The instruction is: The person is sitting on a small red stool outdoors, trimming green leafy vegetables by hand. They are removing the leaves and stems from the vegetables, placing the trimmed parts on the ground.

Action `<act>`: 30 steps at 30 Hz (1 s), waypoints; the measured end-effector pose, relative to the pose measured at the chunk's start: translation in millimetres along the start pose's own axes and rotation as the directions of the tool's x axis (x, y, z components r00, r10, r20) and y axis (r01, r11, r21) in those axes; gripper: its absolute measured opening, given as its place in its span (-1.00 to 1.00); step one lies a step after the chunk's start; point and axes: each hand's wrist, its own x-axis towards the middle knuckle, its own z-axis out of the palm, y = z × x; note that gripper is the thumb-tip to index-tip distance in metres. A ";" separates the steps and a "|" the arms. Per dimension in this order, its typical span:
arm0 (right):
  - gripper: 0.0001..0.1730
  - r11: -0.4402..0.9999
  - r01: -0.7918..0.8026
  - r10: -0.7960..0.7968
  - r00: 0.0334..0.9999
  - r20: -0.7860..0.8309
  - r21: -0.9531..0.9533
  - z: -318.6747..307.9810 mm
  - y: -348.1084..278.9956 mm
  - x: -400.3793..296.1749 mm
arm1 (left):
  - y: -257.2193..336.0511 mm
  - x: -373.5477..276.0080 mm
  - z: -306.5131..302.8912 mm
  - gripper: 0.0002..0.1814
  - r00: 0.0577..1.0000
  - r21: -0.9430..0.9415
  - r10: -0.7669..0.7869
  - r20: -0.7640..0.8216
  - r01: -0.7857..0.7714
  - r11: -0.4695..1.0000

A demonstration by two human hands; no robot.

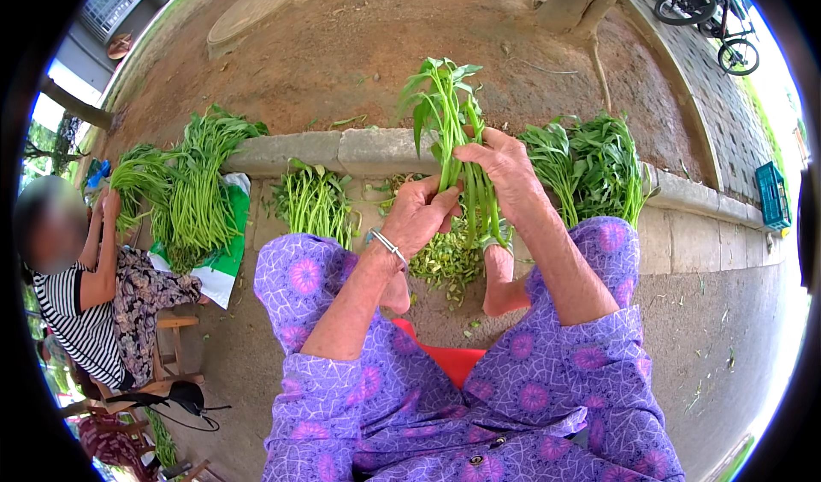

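Between my knees, my left hand (pixel 423 209) grips the lower stems of a small bunch of leafy greens (pixel 447 123), which look like water spinach. A metal bangle circles that wrist. My right hand (pixel 503 167) is closed around more of the green stems, its thumb and fingertips against the bunch; some stalks hang down below it. The leaves point up and away from me. Beneath my hands, a heap of picked leaves and stem bits (pixel 446 257) covers the ground between my feet.
Bundles of greens lie at a stone kerb (pixel 378 151): one bundle (pixel 314 203) by my left knee, others (pixel 580 161) by my right. At left a seated person (pixel 96 289) handles greens beside a large pile (pixel 202 187) on a green-white sheet (pixel 236 216). A blue crate (pixel 773 194) stands far right.
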 end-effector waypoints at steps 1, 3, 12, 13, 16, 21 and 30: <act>-0.74 1.000 0.008 -0.008 1.000 -0.001 0.029 -0.3 0.1 0.4 | -1.8 1.1 -0.9 -0.74 1.000 -0.016 -0.004 0.007 0.004 1.000; -0.75 0.996 0.021 -0.021 1.000 -0.004 0.090 -1.7 -0.2 0.5 | -2.0 1.4 -2.6 -0.71 1.000 -0.118 -0.001 0.002 0.002 0.993; -0.86 0.958 -0.003 0.025 0.997 -0.072 0.288 -22.3 -8.9 5.8 | 10.1 -3.1 -34.7 -0.67 0.999 -0.416 0.008 -0.040 -0.024 0.909; -0.86 0.956 0.007 0.011 0.998 -0.057 0.293 -22.9 -9.7 6.0 | 11.6 -4.9 -35.1 -0.67 0.999 -0.418 -0.002 -0.039 -0.014 0.908; -0.85 0.952 0.018 -0.008 0.999 -0.032 0.307 -30.1 -15.8 6.1 | 13.1 -5.1 -37.6 -0.65 0.997 -0.416 -0.017 -0.078 -0.017 0.909; -0.83 0.950 -0.007 0.044 0.993 -0.113 0.313 -40.8 -19.7 7.7 | 6.5 -6.6 -59.5 -0.69 0.976 -0.521 0.005 -0.217 -0.120 0.845; -0.82 0.982 -0.048 0.052 0.999 -0.016 0.183 -28.5 -7.7 4.6 | 1.7 -2.4 -25.8 -0.77 0.969 -0.397 -0.058 -0.241 -0.044 0.917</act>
